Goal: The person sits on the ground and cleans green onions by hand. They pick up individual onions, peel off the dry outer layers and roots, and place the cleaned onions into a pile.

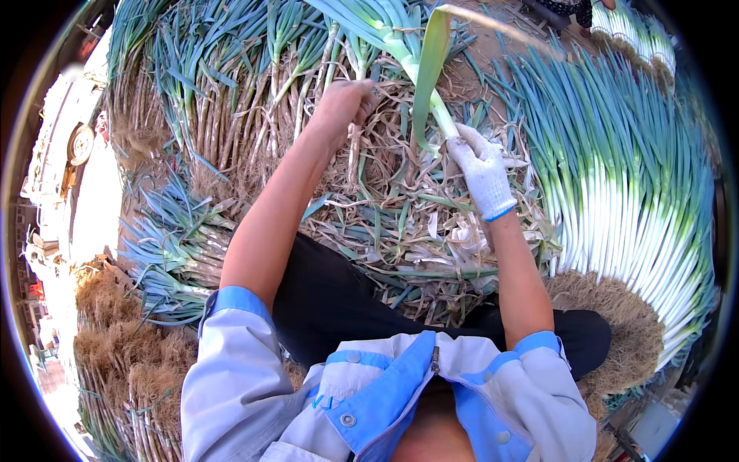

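My right hand, in a white knit glove with a blue cuff, grips the white lower shank of a large leek-like green onion. Its green leaves rise towards the top edge, and one yellowing leaf hangs loose beside the shank. My bare left hand is curled over an unpeeled, brownish onion stalk that lies among the others; the fingertips are partly hidden. Between and below both hands spreads a heap of stripped leaves and dry skins.
Unpeeled onions lie in rows at upper left, more bundles below them. On the right stands a large bank of cleaned white-shanked onions with brown roots. Part of another person shows at the top right.
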`<state>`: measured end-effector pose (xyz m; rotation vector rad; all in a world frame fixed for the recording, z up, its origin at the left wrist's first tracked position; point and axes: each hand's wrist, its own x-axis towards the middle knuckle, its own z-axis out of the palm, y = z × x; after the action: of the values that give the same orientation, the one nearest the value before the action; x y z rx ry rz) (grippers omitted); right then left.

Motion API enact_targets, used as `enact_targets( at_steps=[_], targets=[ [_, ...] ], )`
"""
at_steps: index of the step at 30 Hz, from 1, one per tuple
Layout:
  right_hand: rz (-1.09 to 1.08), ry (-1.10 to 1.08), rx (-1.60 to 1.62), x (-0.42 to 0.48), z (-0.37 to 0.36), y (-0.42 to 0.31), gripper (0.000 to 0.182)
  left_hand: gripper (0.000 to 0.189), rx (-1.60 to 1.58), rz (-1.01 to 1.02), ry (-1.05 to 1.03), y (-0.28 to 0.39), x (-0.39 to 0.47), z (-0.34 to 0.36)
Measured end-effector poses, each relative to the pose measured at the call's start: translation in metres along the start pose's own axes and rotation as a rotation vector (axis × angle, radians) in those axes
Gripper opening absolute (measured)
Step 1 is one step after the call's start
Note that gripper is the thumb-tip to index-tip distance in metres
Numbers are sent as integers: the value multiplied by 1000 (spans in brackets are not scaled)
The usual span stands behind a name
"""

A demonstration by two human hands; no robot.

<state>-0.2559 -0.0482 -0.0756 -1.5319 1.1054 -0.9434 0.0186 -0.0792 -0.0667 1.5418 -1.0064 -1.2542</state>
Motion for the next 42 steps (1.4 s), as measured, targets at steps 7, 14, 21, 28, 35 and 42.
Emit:
enact_targets(
  at_steps=[7,14,21,28,35,42],
  targets=[
    [52,-171,101,-11,-2,-3,35,42,-717,250,-237,38,13,13],
    [-514,160,-526,30,22,-48,43,29,-522,258,-3,29,28,27],
    [-568,102,-325,53,44,-42,25,39,-564,266,-30,32,17,36],
    [-364,-17,-586,39,15,-10,13,37,-518,299,-13,33,23,4],
    [-592,158,-397,42,58,-56,33,43,-462,304,4,32,14,16],
    [-361,124,-329,46,60,-39,21,42,-363,348,-2,30,12,22]
  ],
)
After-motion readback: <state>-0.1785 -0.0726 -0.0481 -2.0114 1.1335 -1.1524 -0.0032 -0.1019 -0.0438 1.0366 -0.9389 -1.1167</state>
